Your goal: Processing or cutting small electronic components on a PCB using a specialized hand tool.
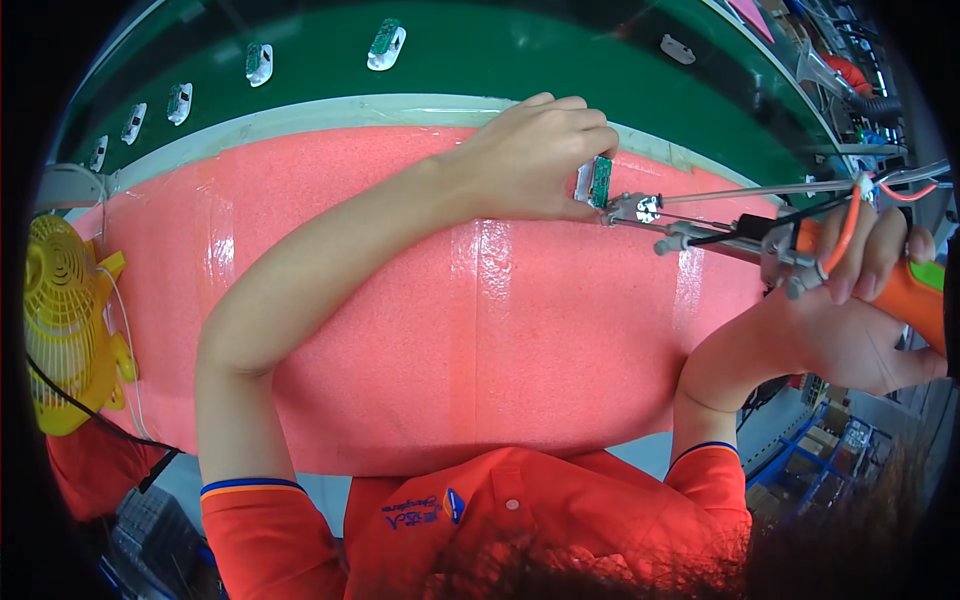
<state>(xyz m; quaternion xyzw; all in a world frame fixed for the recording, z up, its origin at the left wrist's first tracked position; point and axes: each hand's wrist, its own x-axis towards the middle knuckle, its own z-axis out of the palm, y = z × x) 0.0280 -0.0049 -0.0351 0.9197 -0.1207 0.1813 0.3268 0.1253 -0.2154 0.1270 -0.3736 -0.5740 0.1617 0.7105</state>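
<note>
My left hand [545, 155] is over the far part of the pink mat, its fingers closed on a small white plastic part with a green circuit board [601, 182]. On the right, my right hand [855, 335] is wrapped round the handle of an orange soldering gun [925, 300]. Thin metal rods and a clamped metal head [635, 208] reach leftward from the gun to the lower edge of the circuit board, close by my left fingertips. Whether the tip touches the board cannot be made out. An orange tube [848, 230] loops beside the handle.
Beyond the pink mat [400, 370] runs a green conveyor belt [520, 60]. Several white parts with boards, such as one part [385, 46], sit along it; a white piece [677, 49] lies farther right. A yellow fan [70, 310] stands left. Blue racks [820, 460] are lower right.
</note>
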